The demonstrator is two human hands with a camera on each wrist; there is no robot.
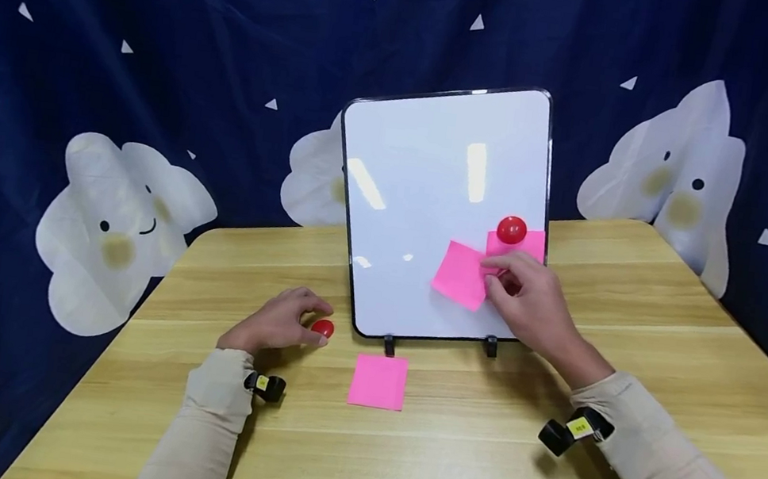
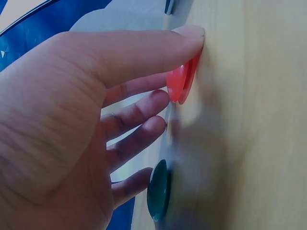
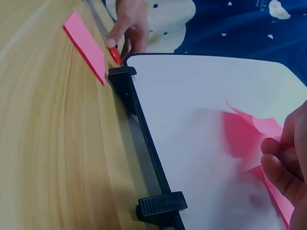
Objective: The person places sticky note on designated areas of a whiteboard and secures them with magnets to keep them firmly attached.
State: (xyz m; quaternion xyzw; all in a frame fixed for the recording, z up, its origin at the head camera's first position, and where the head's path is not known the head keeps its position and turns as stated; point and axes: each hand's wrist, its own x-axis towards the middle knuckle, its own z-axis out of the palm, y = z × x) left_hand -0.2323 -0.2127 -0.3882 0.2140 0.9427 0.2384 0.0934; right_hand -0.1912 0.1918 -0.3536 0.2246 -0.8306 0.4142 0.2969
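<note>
My left hand pinches a round red magnet between thumb and forefinger, low over the table left of the whiteboard. Beside its little finger, a dark green round magnet shows in the left wrist view. In front of the whiteboard, my right hand pinches a pink sticky note by its right edge; the note is tilted and bends away from the board. Partly behind that hand, another pink sticky note lies on the board under a second red magnet.
The whiteboard leans on a stand with two black feet on the wooden table. A pink sticky note pad lies in front of the left foot. Behind the table hangs a dark blue curtain with white clouds.
</note>
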